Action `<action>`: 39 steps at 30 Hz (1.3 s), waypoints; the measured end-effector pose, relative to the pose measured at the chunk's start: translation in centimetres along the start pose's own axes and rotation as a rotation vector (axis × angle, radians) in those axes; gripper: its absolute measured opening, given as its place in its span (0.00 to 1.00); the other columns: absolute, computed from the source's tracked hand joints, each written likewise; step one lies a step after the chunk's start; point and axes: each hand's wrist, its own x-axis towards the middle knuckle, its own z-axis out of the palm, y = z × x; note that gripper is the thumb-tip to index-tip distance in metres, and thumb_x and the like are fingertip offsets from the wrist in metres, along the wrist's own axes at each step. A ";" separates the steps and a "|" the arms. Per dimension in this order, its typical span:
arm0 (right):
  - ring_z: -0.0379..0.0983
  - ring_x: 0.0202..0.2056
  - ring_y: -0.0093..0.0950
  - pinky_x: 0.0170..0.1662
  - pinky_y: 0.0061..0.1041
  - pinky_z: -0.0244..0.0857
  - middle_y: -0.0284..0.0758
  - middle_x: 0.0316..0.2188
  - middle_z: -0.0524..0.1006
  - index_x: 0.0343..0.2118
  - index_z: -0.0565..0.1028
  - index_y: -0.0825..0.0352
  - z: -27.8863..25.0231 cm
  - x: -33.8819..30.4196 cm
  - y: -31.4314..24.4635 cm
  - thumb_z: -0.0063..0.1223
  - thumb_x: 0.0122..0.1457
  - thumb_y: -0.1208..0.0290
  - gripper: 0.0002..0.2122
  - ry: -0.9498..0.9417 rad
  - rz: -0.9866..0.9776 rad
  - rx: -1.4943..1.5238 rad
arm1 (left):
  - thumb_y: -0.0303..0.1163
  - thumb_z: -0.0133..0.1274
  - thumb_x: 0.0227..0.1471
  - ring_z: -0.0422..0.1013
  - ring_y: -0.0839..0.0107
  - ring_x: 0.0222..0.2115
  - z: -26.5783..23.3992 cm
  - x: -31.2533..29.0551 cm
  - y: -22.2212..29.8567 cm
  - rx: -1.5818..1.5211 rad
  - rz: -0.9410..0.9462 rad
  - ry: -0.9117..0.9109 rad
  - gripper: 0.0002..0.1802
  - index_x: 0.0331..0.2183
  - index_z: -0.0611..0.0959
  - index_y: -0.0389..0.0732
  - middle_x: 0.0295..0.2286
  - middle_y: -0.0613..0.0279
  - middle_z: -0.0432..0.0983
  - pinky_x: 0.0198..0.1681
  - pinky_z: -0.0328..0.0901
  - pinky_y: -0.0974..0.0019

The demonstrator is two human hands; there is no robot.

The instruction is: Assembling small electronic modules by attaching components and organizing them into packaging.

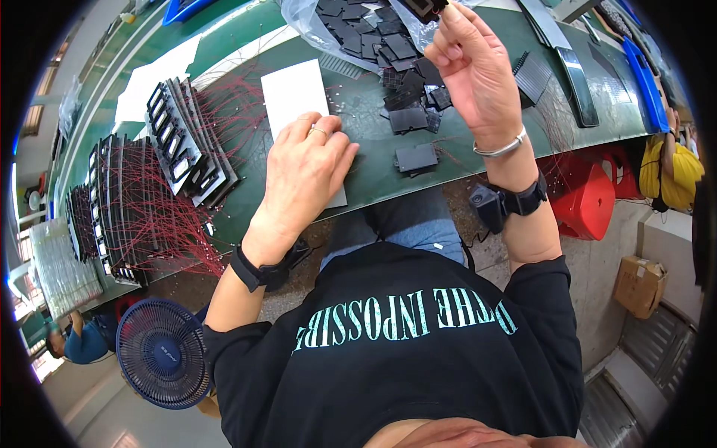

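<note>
High at the far edge of the view, my right hand [476, 78] pinches a small black plastic part [427, 9] between thumb and fingertips; the picture's edge cuts the part off. My left hand [308, 163] rests over a white sheet [295, 89] on the green table, its fingers curled and pressed together. Whatever lies under those fingers is hidden. A single black rectangular piece [416, 157] lies near the table's front edge, with thin wires at its side. Beyond it, more black pieces [408, 119] are scattered beside a clear plastic bag [302, 22] filled with similar ones.
To the left stand rows of black frames [175, 142] with tangled red wires [168, 216]. A black slab [579, 89] and a blue tray [646, 86] lie at right. Red stools [586, 201] stand below the table there. A blue fan [164, 352] is at lower left.
</note>
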 end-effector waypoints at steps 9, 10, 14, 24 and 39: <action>0.63 0.26 0.16 0.35 0.19 0.62 0.23 0.23 0.66 0.37 0.75 0.63 -2.9 3.5 2.8 0.52 0.68 0.69 0.04 -0.449 -0.037 0.814 | 0.36 0.61 0.50 0.71 0.60 0.38 -0.7 0.8 0.8 0.113 -0.060 -0.100 0.11 0.24 0.79 0.40 0.31 0.60 0.73 0.40 0.68 0.58; 0.63 0.26 0.16 0.35 0.19 0.62 0.23 0.23 0.66 0.37 0.75 0.63 -2.8 3.6 3.5 0.53 0.68 0.69 0.04 -0.460 -0.061 0.726 | 0.37 0.62 0.49 0.71 0.60 0.38 -0.5 0.6 0.9 0.100 -0.105 -0.137 0.11 0.25 0.79 0.40 0.30 0.60 0.73 0.39 0.69 0.58; 0.61 0.27 0.16 0.36 0.20 0.62 0.23 0.24 0.65 0.40 0.75 0.65 -1.3 2.6 3.6 0.54 0.67 0.69 0.05 -0.343 -0.054 0.449 | 0.39 0.64 0.48 0.71 0.58 0.40 -0.6 0.6 1.3 0.224 -0.302 -0.059 0.17 0.35 0.79 0.40 0.38 0.55 0.73 0.39 0.70 0.57; 0.58 0.28 0.16 0.42 0.23 0.63 0.23 0.25 0.64 0.41 0.77 0.66 1.8 1.2 4.0 0.55 0.66 0.70 0.06 -0.096 0.118 0.242 | 0.37 0.65 0.43 0.70 0.43 0.51 0.3 -1.9 -1.0 0.157 -0.585 0.080 0.47 0.62 0.65 0.40 0.64 0.39 0.52 0.47 0.70 0.49; 0.62 0.27 0.15 0.38 0.20 0.61 0.23 0.24 0.66 0.44 0.72 0.66 5.7 -0.9 -3.4 0.54 0.67 0.69 0.08 -0.256 0.090 0.449 | 0.40 0.61 0.44 0.66 0.44 0.55 -0.3 -3.4 -1.4 0.038 -0.646 0.283 0.38 0.56 0.72 0.38 0.61 0.38 0.60 0.53 0.65 0.47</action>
